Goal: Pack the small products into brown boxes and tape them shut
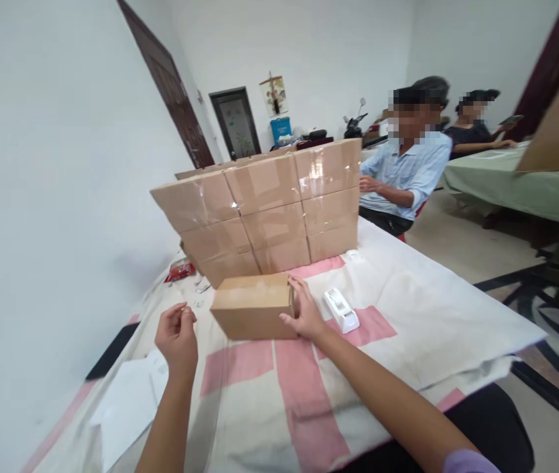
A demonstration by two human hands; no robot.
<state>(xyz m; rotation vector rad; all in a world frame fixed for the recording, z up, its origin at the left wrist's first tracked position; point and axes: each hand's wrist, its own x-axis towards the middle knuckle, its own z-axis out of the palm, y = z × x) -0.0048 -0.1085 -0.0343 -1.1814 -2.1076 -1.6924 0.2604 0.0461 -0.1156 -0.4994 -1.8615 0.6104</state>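
Note:
A small brown cardboard box (252, 305) lies on the table's white and pink cloth (407, 309) in front of me. My right hand (303, 312) grips its right end, fingers over the top corner and thumb against the side. My left hand (177, 332) hovers just left of the box, fingertips pinched together, with whatever they hold too small to make out. A white tape dispenser (341, 310) lies just right of my right hand.
A stacked wall of taped cardboard boxes (269, 210) stands behind the small box. A red wrapper (179, 270) and paper scraps lie at the left; white sheets (129, 401) lie near me. Two people sit at the back right beside a green table (500, 180).

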